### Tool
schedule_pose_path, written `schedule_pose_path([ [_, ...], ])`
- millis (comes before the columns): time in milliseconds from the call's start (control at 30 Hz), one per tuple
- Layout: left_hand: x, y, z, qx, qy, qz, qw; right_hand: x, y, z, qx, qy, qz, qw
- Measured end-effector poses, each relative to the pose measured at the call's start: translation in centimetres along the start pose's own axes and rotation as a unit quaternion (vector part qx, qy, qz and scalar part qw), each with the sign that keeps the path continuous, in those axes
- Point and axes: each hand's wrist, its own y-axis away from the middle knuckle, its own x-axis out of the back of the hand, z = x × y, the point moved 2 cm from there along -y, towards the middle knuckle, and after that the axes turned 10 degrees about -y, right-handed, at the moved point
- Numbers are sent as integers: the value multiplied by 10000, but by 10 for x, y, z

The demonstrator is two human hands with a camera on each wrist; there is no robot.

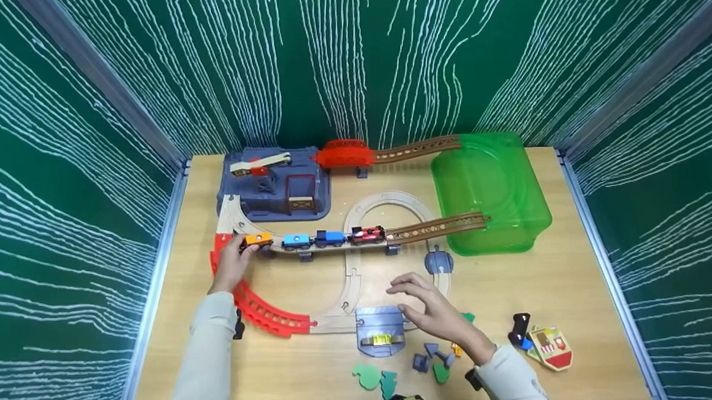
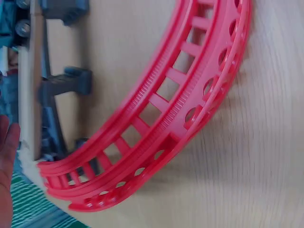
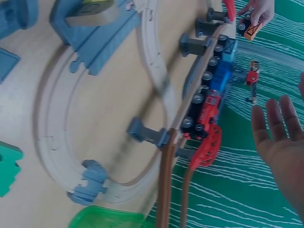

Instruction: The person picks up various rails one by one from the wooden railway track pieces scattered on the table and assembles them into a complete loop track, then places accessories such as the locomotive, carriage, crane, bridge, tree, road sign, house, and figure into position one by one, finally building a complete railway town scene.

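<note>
At the left end of the raised track, my left hand [image 1: 232, 263] pinches an orange toy train wagon [image 1: 257, 239]. Ahead of it on the wooden track stand a light blue wagon [image 1: 296, 241], a blue wagon [image 1: 330, 239] and a red and black locomotive [image 1: 368, 235], with a gap behind the light blue wagon. My right hand [image 1: 432, 309] hovers over the lower right of the track loop with its fingers spread, holding nothing. Beneath the left wrist curves a red ramp track [image 2: 156, 102]. In the right wrist view the orange wagon [image 3: 250, 29] is between the left hand's fingers.
Behind the track are a grey crane base [image 1: 273, 191], a red bridge [image 1: 346, 154] and a green translucent bin [image 1: 533, 212]. Near the right hand lie a grey crossing piece [image 1: 380, 319], several small grey and green pieces [image 1: 367, 375], a black vehicle [image 1: 520, 327] and a small wooden building [image 1: 552, 349].
</note>
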Motion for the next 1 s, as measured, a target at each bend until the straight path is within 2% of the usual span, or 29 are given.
schedule_pose_path([
  [133, -10, -6, -15, 482, -417, -565, 9964, -3, 5, 4, -94, -61, 34, 9999],
  [200, -12, -9, -19, 534, -600, -669, 9945, -4, 6, 0, -99, -88, 90, 9999],
  [367, -15, -19, -23, 275, -722, -670, 9948, -4, 1, -11, -56, -256, 227, 9994],
  [500, -13, -28, -27, 243, -567, -764, 9952, -6, 1, 4, -302, -269, 173, 9990],
  [633, -12, -29, -30, 292, -228, -805, 9961, -9, 8, 20, -517, -403, 36, 9978],
  [800, -9, -32, -33, -61, 162, -911, 9957, -13, 11, 26, -699, -579, -1, 9959],
  [900, -7, -36, -31, -212, 11, -1038, 9944, -15, 11, 25, -776, -565, 0, 9954],
  [1000, -7, -40, -24, -75, -401, -1240, 9914, -17, 9, 19, -783, -602, -4, 9951],
])
